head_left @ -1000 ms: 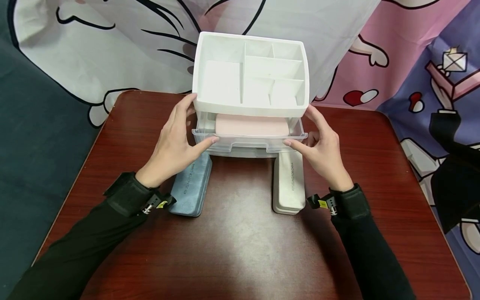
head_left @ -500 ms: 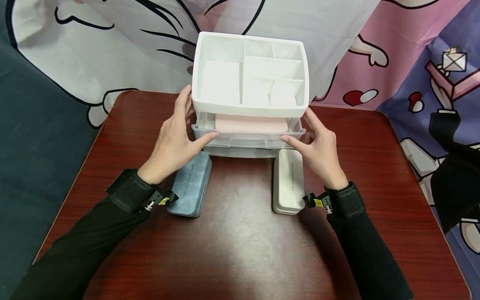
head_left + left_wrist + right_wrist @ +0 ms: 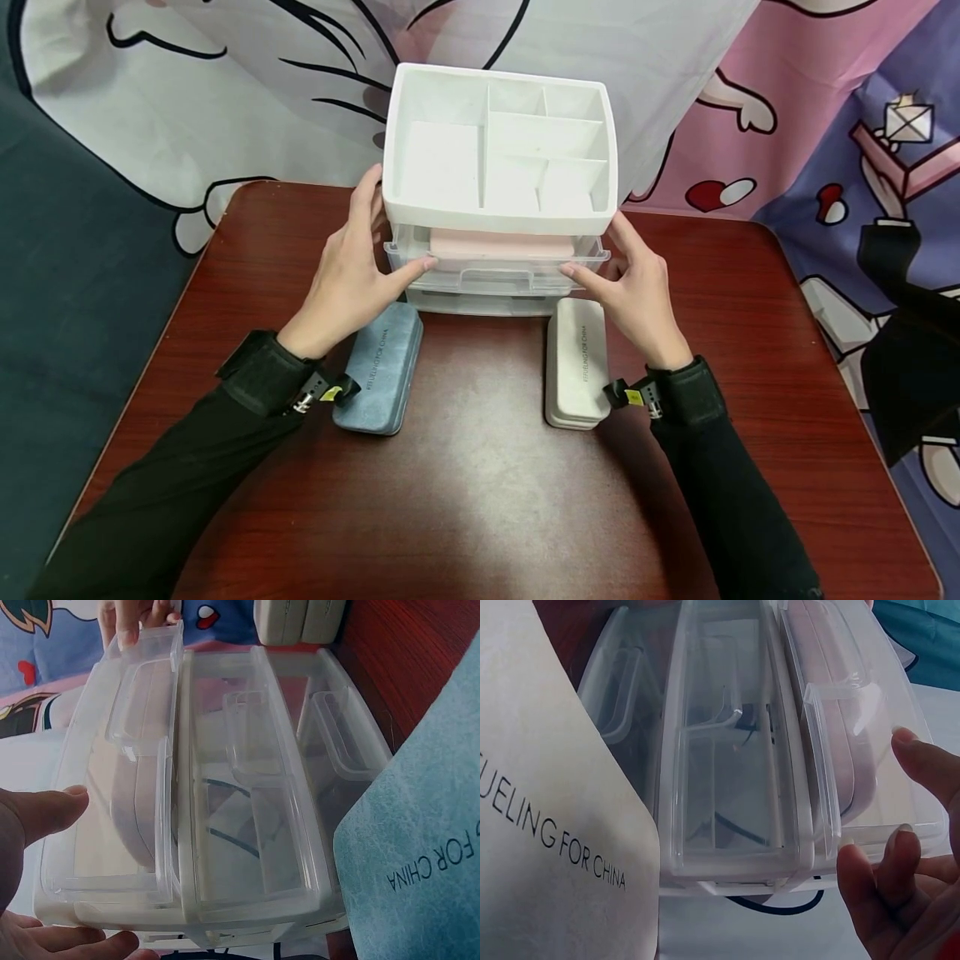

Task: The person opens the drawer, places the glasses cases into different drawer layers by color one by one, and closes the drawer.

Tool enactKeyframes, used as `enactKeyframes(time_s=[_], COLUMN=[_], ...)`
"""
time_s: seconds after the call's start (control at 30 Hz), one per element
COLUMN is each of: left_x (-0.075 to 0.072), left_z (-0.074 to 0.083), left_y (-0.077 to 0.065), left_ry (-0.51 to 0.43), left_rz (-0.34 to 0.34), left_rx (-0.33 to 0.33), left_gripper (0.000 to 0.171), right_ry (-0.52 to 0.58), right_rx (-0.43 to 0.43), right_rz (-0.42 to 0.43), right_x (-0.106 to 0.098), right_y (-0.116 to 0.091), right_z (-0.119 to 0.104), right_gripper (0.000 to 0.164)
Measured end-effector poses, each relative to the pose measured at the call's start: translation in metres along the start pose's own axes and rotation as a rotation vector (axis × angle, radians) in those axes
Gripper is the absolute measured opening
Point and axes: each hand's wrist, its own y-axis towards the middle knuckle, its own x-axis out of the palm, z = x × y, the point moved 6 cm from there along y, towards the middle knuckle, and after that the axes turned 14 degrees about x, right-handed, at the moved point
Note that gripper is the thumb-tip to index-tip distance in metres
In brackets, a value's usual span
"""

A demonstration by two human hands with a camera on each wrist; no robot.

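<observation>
A white desktop organizer (image 3: 498,221) with clear drawers stands at the table's back, its upper tray divided into compartments. Its top clear drawer (image 3: 480,281) sticks partly out and holds a pale pink case (image 3: 502,243). My left hand (image 3: 337,271) lies along the organizer's left side, thumb against the drawer front. On the opposite side my right hand (image 3: 637,287) does likewise, thumb at the drawer front and fingers at the side. In the left wrist view, the left thumb reaches over the drawer (image 3: 109,889). Lower drawers (image 3: 720,750) appear closed in the right wrist view.
A blue case (image 3: 382,367) lies on the dark red table (image 3: 480,500) in front of the organizer's left end. An off-white case (image 3: 579,367) lies before its right end. Printed cloth (image 3: 675,83) hangs behind the table.
The top drawer has slid a little farther into the organizer, with both thumbs moving along with it. The pink case inside has shifted back with the drawer.
</observation>
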Motion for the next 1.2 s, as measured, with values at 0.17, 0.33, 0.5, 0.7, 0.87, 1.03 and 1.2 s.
enactKeyframes(time_s=[0.17,0.33,0.5,0.7,0.87,1.03,1.2], left_x=[0.000,0.000,0.000,0.000,0.000,0.001,0.002], left_z=[-0.002,-0.007,-0.011,-0.013,-0.015,-0.016,-0.017], left_y=[0.003,0.005,0.008,0.011,0.013,0.016,0.017], left_ry=[-0.002,0.010,0.032,0.081,0.129,0.171,0.196], left_rz=[0.019,0.045,0.062,0.069,0.063,0.069,0.084], left_rx=[-0.007,-0.034,-0.053,-0.079,-0.108,-0.093,-0.077], left_gripper=[0.102,0.101,0.099,0.095,0.087,0.081,0.080], right_ry=[0.015,-0.013,-0.044,-0.065,-0.082,-0.099,-0.107], right_rx=[-0.014,-0.008,0.000,0.005,0.004,0.006,-0.001], right_rz=[0.007,0.060,0.115,0.155,0.200,0.239,0.267], right_x=[-0.001,0.000,0.004,0.007,0.008,0.010,0.010], right_y=[0.000,0.002,0.014,0.022,0.024,0.026,0.028], right_z=[-0.006,-0.009,0.011,0.025,0.025,0.026,0.026], right_gripper=[0.068,0.065,0.060,0.058,0.057,0.056,0.055])
